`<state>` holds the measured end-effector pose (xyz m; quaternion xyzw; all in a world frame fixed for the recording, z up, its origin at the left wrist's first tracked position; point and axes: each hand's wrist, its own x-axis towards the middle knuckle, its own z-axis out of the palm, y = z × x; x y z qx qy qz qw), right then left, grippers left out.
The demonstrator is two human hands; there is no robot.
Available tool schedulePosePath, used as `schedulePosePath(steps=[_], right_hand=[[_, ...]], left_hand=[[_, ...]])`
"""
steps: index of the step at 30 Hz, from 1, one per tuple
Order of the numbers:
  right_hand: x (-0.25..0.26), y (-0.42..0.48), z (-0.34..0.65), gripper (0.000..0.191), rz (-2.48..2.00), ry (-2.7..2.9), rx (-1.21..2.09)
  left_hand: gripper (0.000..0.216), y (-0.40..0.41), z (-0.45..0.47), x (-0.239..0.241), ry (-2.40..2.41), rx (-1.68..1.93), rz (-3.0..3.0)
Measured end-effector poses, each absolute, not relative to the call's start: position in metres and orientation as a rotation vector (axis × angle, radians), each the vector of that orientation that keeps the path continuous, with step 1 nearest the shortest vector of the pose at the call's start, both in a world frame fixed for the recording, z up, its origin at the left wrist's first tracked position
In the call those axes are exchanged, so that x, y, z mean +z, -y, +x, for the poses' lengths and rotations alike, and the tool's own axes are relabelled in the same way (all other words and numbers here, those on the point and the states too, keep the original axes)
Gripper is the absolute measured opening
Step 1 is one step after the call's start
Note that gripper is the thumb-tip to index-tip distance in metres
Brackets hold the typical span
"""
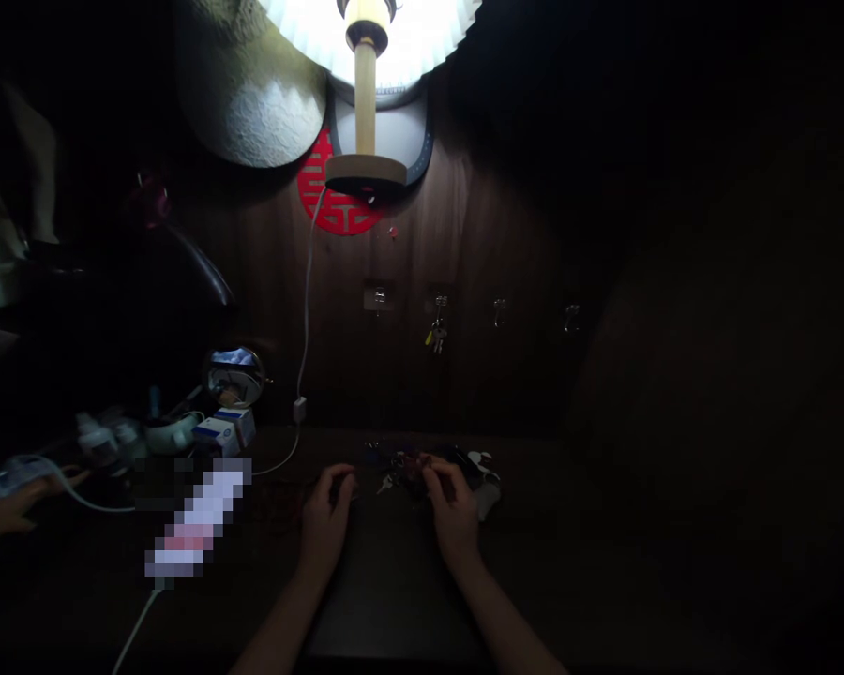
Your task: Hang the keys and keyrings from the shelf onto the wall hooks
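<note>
Small keys (385,484) are lying roughly midway between the left hand (324,506) and right hand (456,506); both are holding fingers curled, whether gripping I cannot tell.

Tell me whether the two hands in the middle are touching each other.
No, dark tabletop shows between the left hand and the right hand.

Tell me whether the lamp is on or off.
On: the lamp has a shade glowing bright white, and its light falls on the dark wooden panel below.
</note>
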<state>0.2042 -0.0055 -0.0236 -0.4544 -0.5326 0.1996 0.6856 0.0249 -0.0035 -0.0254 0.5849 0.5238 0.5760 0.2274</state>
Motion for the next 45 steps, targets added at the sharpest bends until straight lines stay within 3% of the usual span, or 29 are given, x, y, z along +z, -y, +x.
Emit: schedulePosePath(steps=[10,25,45], right_hand=[[0.023,-0.019,0.233,0.034,-0.948,1.147,0.428],[0.144,-0.085,0.255,0.027,-0.958,1.3,-0.064],[0.19,-0.13,0.239,0.013,-1.572,1.52,-0.309]], left_hand=[[0.03,0.0,0.024,-0.028,-1.418,1.581,1.575],[0.032,-0.005,0.022,-0.031,-1.439,1.62,1.517],[0.03,-0.006,0.025,-0.03,-1.451,1.586,1.498]])
